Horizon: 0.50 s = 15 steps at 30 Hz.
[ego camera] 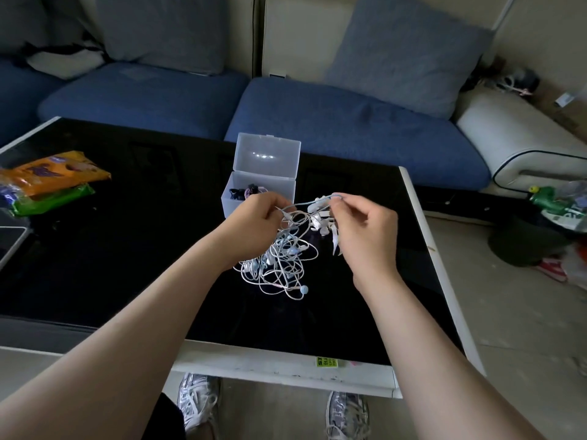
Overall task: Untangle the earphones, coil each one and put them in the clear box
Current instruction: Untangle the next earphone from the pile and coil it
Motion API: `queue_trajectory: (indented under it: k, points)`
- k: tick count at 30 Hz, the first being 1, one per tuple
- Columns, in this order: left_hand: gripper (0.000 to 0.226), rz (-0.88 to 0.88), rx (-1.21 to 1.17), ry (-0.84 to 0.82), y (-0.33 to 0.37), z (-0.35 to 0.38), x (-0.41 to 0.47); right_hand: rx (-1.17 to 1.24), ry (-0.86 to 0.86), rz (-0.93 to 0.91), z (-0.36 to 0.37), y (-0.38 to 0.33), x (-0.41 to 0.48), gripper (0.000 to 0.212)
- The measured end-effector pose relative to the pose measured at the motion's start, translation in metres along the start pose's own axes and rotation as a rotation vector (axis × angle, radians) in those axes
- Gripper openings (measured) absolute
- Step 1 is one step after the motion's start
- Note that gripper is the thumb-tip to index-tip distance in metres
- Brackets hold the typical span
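Left hand (254,223) grip and right hand (365,230) grip both pinch pale tangled earphones (282,265); cords knotted, looping.

Earphone tangle (279,258) sits mid-table (127,249), open clear box (259,193) right behind it, snack bags (54,181) far left.

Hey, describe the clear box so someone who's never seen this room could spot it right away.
Look at the black-topped table in front of the blue sofa. Near its far edge, behind the tangled earphones, stands the clear box. It is the only see-through container there, its lid flipped up.
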<state>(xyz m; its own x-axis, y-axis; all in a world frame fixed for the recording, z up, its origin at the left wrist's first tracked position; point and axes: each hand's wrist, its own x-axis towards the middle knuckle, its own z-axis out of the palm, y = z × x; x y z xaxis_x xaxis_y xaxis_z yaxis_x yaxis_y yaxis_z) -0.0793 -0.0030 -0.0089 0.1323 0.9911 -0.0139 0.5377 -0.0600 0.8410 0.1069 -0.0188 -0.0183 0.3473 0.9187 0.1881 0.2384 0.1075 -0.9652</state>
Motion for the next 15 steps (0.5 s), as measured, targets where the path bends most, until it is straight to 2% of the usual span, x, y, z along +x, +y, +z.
queue_trajectory:
  k: [2,6,8,10,12,15]
  points:
    - [0.032,-0.002,0.023,-0.027,0.005,0.001,-0.001,0.012,0.088,0.009,0.004,0.000,0.000,0.014]
    - [0.023,-0.002,0.025,-0.041,0.013,-0.001,-0.004,0.286,0.225,0.105,0.008,-0.011,0.000,0.016]
    - [0.018,0.038,0.160,-0.055,0.011,-0.003,-0.007,0.324,0.275,0.133,0.006,-0.014,0.004,0.016]
    - [0.024,0.066,0.298,-0.068,0.003,-0.003,-0.007,0.355,0.287,0.151,0.003,-0.014,0.007,0.018]
    - [0.027,0.042,0.431,-0.065,-0.007,-0.001,-0.006,0.257,0.284,0.051,-0.004,-0.009,0.014,0.020]
    - [0.023,-0.017,0.610,-0.036,-0.017,0.001,-0.006,-0.137,0.198,-0.239,-0.020,0.000,0.020,0.019]
